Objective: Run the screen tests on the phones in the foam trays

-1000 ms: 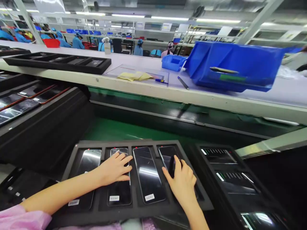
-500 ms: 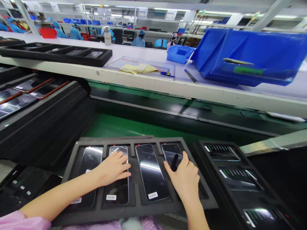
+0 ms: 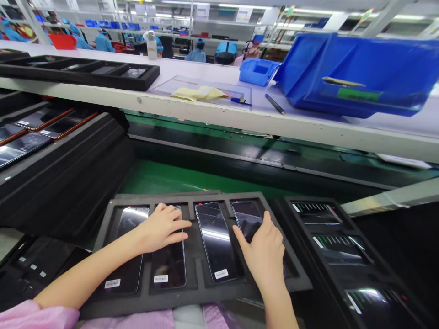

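A black foam tray (image 3: pixel 192 297) lies across my lap, with smartphones side by side in its slots. My left hand (image 3: pixel 166 228) is over the upper part of the second smartphone (image 3: pixel 173 262), its fingers apart; whether they touch the glass I cannot tell. Farther right, my right hand (image 3: pixel 262 249) straddles the smartphone (image 3: pixel 247 218) in the last slot, thumb at its left edge and fingers at its right edge. Between my hands lies another smartphone (image 3: pixel 216 240) with a white label near its bottom. The leftmost smartphone (image 3: pixel 128 274) is partly covered by my left forearm.
At right stands another black tray (image 3: pixel 308 233) with screens showing striped reflections. Left are stacked trays with orange-edged phones (image 3: pixel 68 123). Ahead, a white bench (image 3: pixel 206 68) bears a long black tray (image 3: pixel 147 84), yellow paper (image 3: pixel 199 93), pens and blue bins (image 3: pixel 343 73). People in blue sit beyond.
My left hand has shifted slightly up along the second smartphone, and its fingers have moved. My right hand stays around the last smartphone. The view has tilted a little.
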The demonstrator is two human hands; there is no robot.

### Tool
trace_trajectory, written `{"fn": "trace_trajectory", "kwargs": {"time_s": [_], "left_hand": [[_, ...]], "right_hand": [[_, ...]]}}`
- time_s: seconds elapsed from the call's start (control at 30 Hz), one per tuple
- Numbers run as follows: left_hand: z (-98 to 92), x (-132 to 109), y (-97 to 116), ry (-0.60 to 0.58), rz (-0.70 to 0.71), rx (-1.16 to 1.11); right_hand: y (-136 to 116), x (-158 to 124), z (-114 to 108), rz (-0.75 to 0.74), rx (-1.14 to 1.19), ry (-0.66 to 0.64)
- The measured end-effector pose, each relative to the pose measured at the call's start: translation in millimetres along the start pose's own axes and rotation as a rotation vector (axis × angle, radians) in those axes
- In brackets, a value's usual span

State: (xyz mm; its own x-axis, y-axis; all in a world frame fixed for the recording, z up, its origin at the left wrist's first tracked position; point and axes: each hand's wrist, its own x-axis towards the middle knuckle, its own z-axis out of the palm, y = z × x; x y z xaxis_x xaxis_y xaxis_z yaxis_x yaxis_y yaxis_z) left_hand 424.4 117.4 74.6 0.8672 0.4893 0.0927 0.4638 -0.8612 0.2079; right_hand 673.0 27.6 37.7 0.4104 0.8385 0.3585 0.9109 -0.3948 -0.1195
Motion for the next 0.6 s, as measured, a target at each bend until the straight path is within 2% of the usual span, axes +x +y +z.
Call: {"fn": "trace_trajectory", "kwargs": {"time_s": [0.1,0.2,0.3,0.4,0.6], "left_hand": [[-9.5,-3.6,-7.0,0.033,-0.081,0.003],[-14.5,-10.5,-10.8,0.070,-0.127,0.028],[-15.9,-19.8,-8.4,0.121,-0.160,0.053],[-16.7,-29.1,-2.3,0.121,-0.160,0.068],[-16.2,-47.9,7.8,0.106,-0.186,0.052]], "right_hand": [[-20.1,-10.9,-6.4,-0.141,0.174,-0.068],[-42.5,-22.6,-7.6,-0.243,0.150,-0.170],[-57.0,-27.5,-5.0,-0.232,0.026,-0.179],[-60.6,-24.4,-1.7,-0.202,-0.033,-0.176],[-57.6,-16.3,2.8,-0.162,0.052,-0.249]]}}
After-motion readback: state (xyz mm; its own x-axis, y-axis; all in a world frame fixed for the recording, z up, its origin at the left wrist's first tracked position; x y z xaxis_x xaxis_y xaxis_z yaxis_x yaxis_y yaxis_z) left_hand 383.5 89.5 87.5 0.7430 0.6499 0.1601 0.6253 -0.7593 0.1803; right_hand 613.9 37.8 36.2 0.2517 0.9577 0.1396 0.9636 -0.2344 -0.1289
